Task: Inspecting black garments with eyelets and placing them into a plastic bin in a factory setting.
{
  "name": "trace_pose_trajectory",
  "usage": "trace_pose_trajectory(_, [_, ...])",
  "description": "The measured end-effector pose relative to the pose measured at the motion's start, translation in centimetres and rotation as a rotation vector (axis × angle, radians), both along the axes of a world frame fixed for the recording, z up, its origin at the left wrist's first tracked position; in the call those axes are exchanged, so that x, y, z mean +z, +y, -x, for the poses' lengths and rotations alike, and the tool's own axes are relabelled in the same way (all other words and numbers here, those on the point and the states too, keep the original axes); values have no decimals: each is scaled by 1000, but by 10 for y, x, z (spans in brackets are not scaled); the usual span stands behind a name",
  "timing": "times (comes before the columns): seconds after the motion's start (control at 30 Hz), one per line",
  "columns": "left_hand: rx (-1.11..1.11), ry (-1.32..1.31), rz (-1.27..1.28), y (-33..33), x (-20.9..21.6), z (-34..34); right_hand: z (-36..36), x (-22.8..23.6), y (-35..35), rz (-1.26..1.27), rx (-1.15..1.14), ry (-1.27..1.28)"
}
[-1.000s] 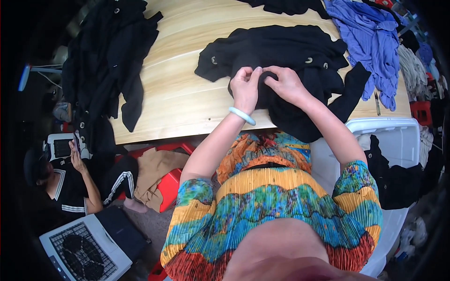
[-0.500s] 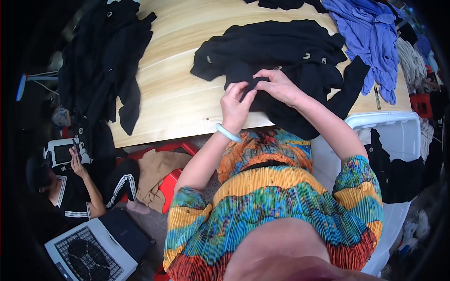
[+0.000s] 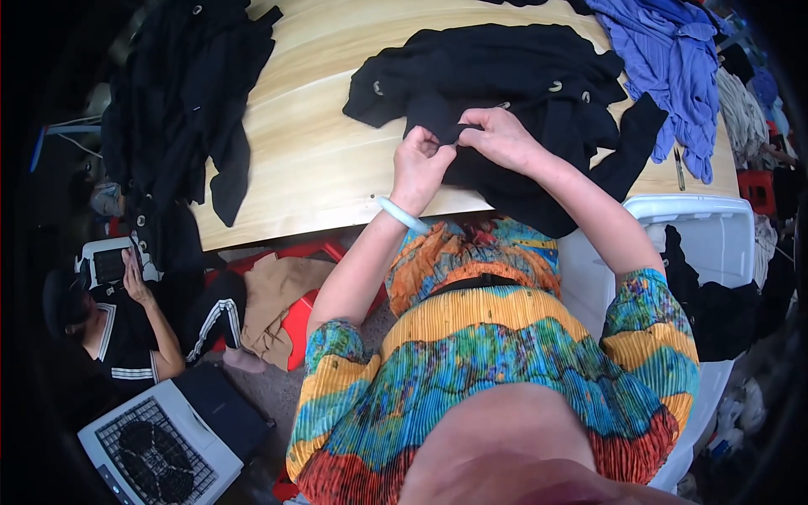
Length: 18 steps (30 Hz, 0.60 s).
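Observation:
A black knit garment [image 3: 505, 67] with several pale toggle-like buttons lies spread over the near side of the wooden table [image 3: 311, 143], and part of it hangs over the front edge. My left hand [image 3: 419, 168], with a pale bangle on its wrist, pinches a piece of the garment between thumb and fingertips. Beside it, my right hand [image 3: 503, 143] is closed on the same dark cloth. The fingertips of both hands nearly meet. Whether anything small sits between them is too fine to make out.
More black garments [image 3: 181, 109] drape the table's left end. Purple cloth [image 3: 656, 50] and small thread snips [image 3: 679, 168] lie right. A white plastic bin [image 3: 745, 227] holding dark clothes stands beside me. At left, another person [image 3: 126, 337] sits near a red stool [image 3: 303, 328] bearing brown cloth [image 3: 273, 295].
My hands have drawn closer together, and the fingers of my left hand have closed more tightly on the cloth. The view has shifted slightly.

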State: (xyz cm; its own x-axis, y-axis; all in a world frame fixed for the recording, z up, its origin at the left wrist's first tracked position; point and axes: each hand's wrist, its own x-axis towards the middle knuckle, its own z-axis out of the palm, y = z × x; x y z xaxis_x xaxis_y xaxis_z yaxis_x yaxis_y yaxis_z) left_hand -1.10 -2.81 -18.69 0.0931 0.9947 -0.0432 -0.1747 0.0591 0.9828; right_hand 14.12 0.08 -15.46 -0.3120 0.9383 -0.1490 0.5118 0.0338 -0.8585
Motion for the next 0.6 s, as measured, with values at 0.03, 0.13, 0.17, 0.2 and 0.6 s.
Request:
trace_pose_trajectory(0.03, [14, -22, 25, 0, 1, -1, -1, 0, 1, 0, 3, 5])
trace_pose_trajectory(0.13, [28, -56, 23, -1, 1, -4, -4, 7, 4, 39, 28, 8])
trace_pose_trajectory(0.17, [28, -55, 23, -2, 2, -4, -5, 9, 5, 77, 49, 6])
trace_pose_trajectory(0.2, [37, -55, 3, -2, 2, -4, -4, 6, 5, 80, 40, 56])
trace_pose_trajectory(0.6, [10, 98, -130, 2, 0, 1, -6, 23, 1, -121, 155, -141])
